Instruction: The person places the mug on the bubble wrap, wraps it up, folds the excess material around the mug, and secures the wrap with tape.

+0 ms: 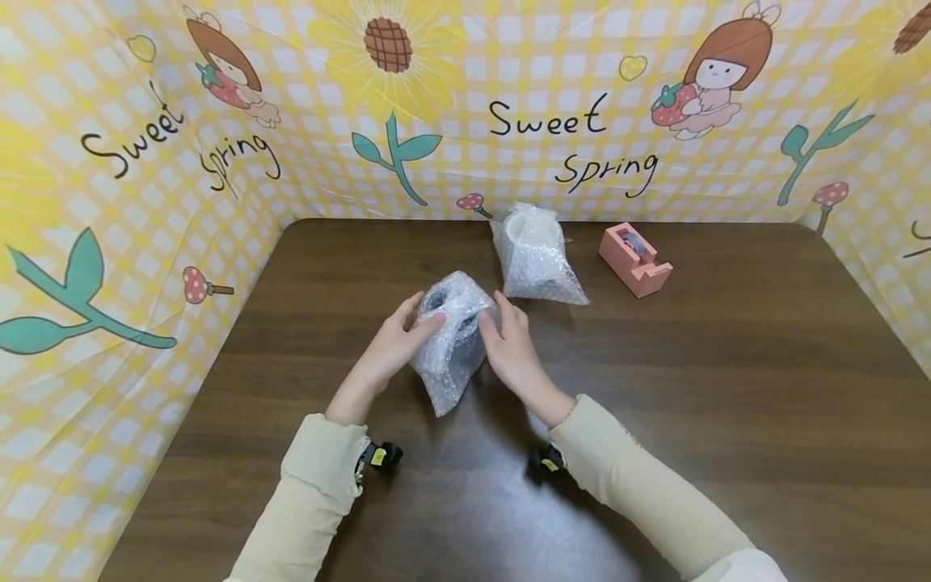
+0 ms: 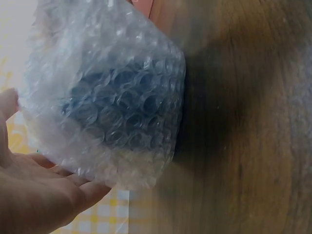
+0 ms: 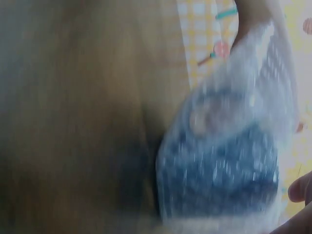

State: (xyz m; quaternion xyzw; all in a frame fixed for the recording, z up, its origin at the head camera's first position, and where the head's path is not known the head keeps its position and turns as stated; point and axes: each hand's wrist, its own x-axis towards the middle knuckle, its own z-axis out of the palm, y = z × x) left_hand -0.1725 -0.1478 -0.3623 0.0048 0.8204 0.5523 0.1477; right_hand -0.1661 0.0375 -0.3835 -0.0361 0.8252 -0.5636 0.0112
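A bundle of clear bubble wrap (image 1: 451, 347) stands near the middle of the table, with something dark blue inside whose kind the wrap blurs. My left hand (image 1: 387, 347) holds its left side, thumb on the front and fingers behind. On the opposite side my right hand (image 1: 516, 356) grips it, thumb toward me. The left wrist view has the wrap (image 2: 119, 102) close up, the left fingers (image 2: 73, 190) along its edge. In the right wrist view the wrapped bundle (image 3: 219, 170) is blurred, and only a little of the right hand shows.
Behind and to the right lies a second bubble-wrapped bundle (image 1: 537, 255), a white round shape inside. Beside it stands a pink tape dispenser (image 1: 634, 260). The brown wooden table (image 1: 698, 420) ends at yellow checked cloth (image 1: 451, 105) at the back and sides.
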